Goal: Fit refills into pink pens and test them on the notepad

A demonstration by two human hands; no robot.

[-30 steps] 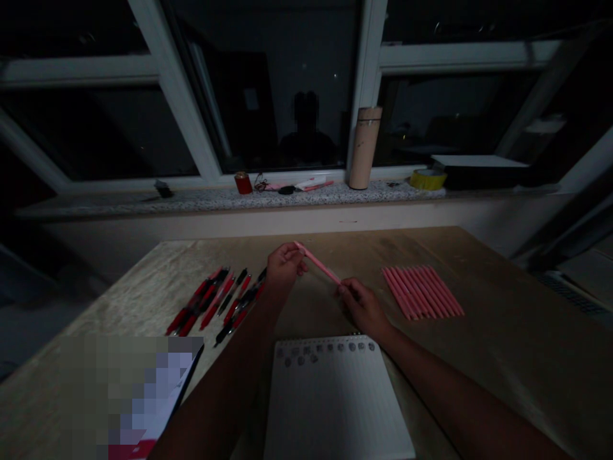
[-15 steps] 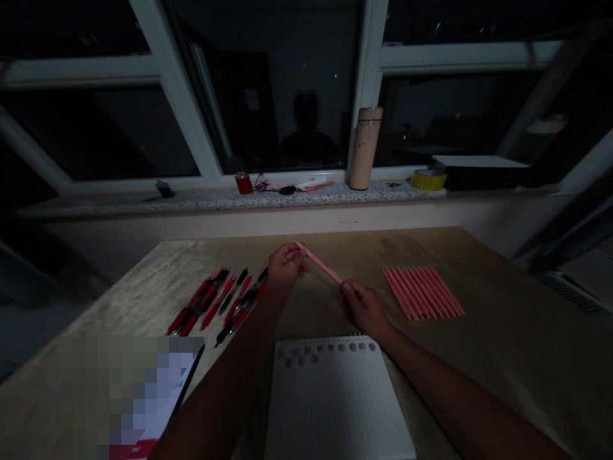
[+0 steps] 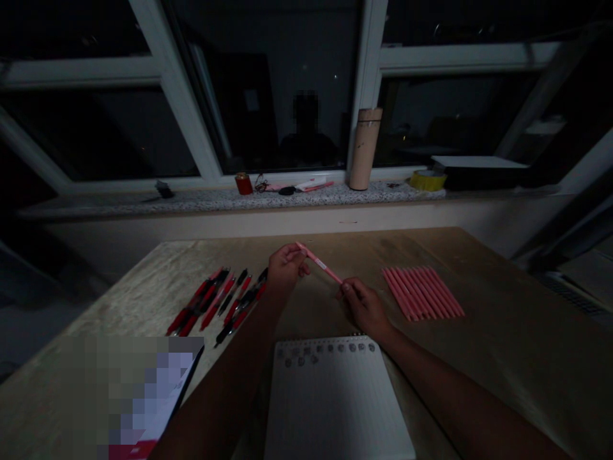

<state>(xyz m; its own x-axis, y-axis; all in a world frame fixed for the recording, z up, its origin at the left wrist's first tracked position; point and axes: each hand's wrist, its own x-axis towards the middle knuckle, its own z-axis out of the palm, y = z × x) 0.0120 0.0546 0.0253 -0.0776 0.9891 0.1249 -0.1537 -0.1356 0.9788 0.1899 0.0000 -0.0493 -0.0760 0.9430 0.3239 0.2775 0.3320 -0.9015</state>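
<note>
Notebook (image 3: 335, 409) pages, ruled and spiral-bound along the far edge, lie nearest, below and between the hands, with rounded dark marks in two rows near the binding. Down and left of it, past the left forearm, rests a flat thing (image 3: 167, 383) with a pale, pixelated surface and a dark edge.

Farther off, the right hand (image 3: 363, 305) pinches the near end of a slim pink pencil (image 3: 323, 264) between thumb and fingers. The left hand (image 3: 283, 267) grips its far end, so it slants clear across the gap between them, a small white patch showing along its side. To the right hand's right, well apart, a neat row of pink pencils (image 3: 422, 292) lies side by side on the desk (image 3: 412, 246). Left of the left hand, red and black pens (image 3: 209, 315) lie in a loose group, the closest just beside the wrist.

Beyond both hands runs a speckled windowsill (image 3: 211, 204), with a red container (image 3: 244, 184) ahead of the left hand, a tan bottle (image 3: 365, 150) standing upright ahead of the right, and yellow tape (image 3: 428, 181) farther right. Dark window panes (image 3: 268, 38) stand behind.
</note>
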